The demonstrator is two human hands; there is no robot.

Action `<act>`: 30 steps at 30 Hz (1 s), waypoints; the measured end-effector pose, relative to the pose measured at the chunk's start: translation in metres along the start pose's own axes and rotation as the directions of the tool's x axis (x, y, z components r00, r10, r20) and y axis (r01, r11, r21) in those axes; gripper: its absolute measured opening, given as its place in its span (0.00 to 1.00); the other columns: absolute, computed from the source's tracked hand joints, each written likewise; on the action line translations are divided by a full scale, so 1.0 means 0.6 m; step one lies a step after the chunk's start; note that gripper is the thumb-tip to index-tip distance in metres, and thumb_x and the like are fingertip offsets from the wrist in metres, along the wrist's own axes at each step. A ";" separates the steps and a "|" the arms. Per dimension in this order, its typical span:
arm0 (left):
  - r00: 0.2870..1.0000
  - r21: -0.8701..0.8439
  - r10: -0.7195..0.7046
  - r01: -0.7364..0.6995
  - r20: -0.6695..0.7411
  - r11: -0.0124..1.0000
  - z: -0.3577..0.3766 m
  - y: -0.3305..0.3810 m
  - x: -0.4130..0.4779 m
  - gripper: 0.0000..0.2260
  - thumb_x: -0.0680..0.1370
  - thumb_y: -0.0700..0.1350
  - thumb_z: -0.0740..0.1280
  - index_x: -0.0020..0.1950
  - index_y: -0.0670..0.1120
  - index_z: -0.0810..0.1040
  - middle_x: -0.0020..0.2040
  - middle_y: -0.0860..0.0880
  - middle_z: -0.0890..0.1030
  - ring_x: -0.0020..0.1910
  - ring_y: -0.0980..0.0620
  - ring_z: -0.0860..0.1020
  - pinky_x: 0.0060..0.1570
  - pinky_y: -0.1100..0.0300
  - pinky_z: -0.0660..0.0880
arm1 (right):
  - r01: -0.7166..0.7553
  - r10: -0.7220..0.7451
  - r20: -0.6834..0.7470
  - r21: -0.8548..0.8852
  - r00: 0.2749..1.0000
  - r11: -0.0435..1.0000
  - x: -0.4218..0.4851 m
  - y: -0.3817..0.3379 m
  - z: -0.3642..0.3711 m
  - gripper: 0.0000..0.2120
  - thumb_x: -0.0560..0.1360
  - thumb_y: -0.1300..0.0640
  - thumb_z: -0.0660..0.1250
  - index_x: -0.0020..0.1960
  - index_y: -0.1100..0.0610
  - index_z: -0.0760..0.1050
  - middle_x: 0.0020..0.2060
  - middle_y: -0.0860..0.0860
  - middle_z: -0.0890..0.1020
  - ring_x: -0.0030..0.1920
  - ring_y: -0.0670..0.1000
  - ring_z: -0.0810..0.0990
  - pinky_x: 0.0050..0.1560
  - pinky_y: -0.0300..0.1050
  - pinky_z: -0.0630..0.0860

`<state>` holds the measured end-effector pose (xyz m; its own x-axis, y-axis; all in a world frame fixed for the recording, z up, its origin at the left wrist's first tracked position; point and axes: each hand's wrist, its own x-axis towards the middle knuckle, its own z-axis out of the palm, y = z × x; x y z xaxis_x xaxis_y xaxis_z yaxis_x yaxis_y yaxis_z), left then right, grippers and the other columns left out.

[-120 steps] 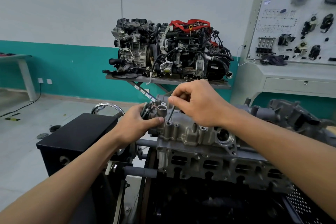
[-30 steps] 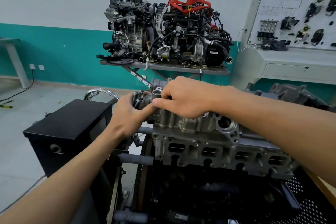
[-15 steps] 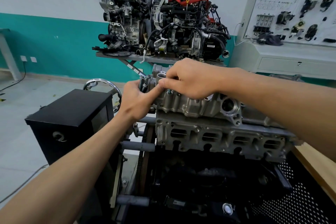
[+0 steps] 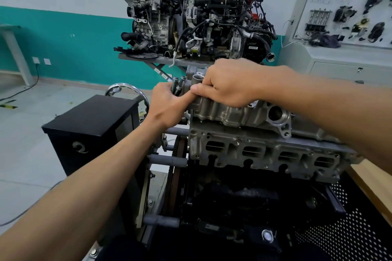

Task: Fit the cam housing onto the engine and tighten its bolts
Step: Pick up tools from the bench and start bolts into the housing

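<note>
Right hand has dropped since 4 s ago: bolt shank no longer showing, fingers curled down on cam housing; whether they pinch anything, cannot tell. Judged: bolt entered. Left hand grips spare bolts, dark metal cylinders, beside right thumb. Housing: matte cast alloy, scalloped, seated on engine beneath right hand

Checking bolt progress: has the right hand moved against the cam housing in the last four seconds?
Yes. The right hand has come down: earlier it was raised over the cam housing, now it rests on the housing's top edge.
</note>
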<state>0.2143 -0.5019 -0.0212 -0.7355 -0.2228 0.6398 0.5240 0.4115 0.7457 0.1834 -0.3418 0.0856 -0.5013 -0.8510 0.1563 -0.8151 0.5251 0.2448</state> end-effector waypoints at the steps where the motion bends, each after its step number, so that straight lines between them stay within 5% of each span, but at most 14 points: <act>1: 1.000 0.004 -0.003 0.003 0.006 1.000 0.000 0.000 0.000 0.23 0.74 0.56 0.70 0.30 0.45 0.64 0.27 0.50 0.62 0.28 0.54 0.59 0.28 0.59 0.57 | 0.008 -0.011 -0.031 -0.087 0.999 0.996 -0.001 -0.001 -0.001 0.30 0.82 0.37 0.50 0.29 0.54 0.68 0.26 0.48 0.72 0.27 0.50 0.71 0.28 0.43 0.63; 4: 1.000 0.000 -0.010 0.010 0.022 1.000 -0.001 0.001 -0.001 0.23 0.76 0.55 0.71 0.30 0.43 0.65 0.27 0.50 0.63 0.28 0.53 0.60 0.30 0.58 0.58 | 0.018 -0.033 -0.093 -0.161 0.995 0.987 -0.009 0.002 -0.001 0.30 0.80 0.34 0.48 0.30 0.52 0.69 0.27 0.48 0.73 0.28 0.49 0.71 0.28 0.42 0.63; 7: 0.999 -0.003 -0.020 0.020 0.026 1.000 -0.002 0.002 0.000 0.23 0.78 0.52 0.71 0.29 0.47 0.65 0.25 0.54 0.64 0.27 0.55 0.61 0.29 0.59 0.59 | 0.003 -0.005 -0.091 -0.024 0.996 1.000 -0.017 0.009 -0.002 0.27 0.79 0.34 0.54 0.35 0.52 0.75 0.30 0.48 0.77 0.32 0.50 0.76 0.32 0.46 0.72; 11: 1.000 0.023 -0.009 0.009 0.023 1.000 -0.001 0.003 0.002 0.23 0.79 0.50 0.71 0.28 0.49 0.65 0.24 0.56 0.65 0.25 0.57 0.62 0.27 0.62 0.60 | 0.048 -0.027 -0.086 0.255 0.996 0.966 -0.025 0.014 -0.005 0.13 0.77 0.43 0.66 0.46 0.52 0.82 0.36 0.44 0.81 0.39 0.45 0.79 0.40 0.42 0.76; 16: 1.000 0.013 0.016 -0.016 0.021 1.000 0.001 -0.004 0.001 0.23 0.79 0.49 0.71 0.26 0.51 0.67 0.23 0.58 0.68 0.24 0.60 0.64 0.26 0.66 0.61 | 0.056 -0.056 -0.008 0.295 0.998 0.954 -0.021 0.014 -0.009 0.07 0.78 0.51 0.68 0.49 0.52 0.83 0.40 0.47 0.84 0.42 0.47 0.82 0.47 0.46 0.79; 25: 1.000 -0.017 0.022 -0.021 0.007 1.000 0.006 -0.035 -0.013 0.24 0.78 0.54 0.71 0.26 0.53 0.63 0.24 0.58 0.64 0.26 0.58 0.61 0.26 0.62 0.59 | 0.074 -0.074 0.001 -0.077 0.997 0.994 -0.016 -0.004 0.011 0.20 0.84 0.42 0.51 0.36 0.48 0.65 0.33 0.46 0.70 0.33 0.47 0.69 0.37 0.48 0.67; 30: 0.999 0.041 0.046 -0.046 -0.001 0.998 0.006 -0.037 -0.016 0.22 0.77 0.57 0.68 0.28 0.53 0.64 0.24 0.57 0.65 0.26 0.58 0.62 0.27 0.62 0.60 | -0.001 0.000 -0.041 -0.046 0.999 0.999 -0.010 0.001 0.009 0.31 0.80 0.32 0.48 0.35 0.53 0.74 0.29 0.48 0.76 0.31 0.49 0.75 0.30 0.44 0.67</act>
<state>0.2085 -0.5057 -0.0444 -0.7101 -0.2041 0.6739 0.5395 0.4572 0.7070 0.1846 -0.3363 0.0797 -0.4885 -0.8503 0.1957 -0.8001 0.5260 0.2884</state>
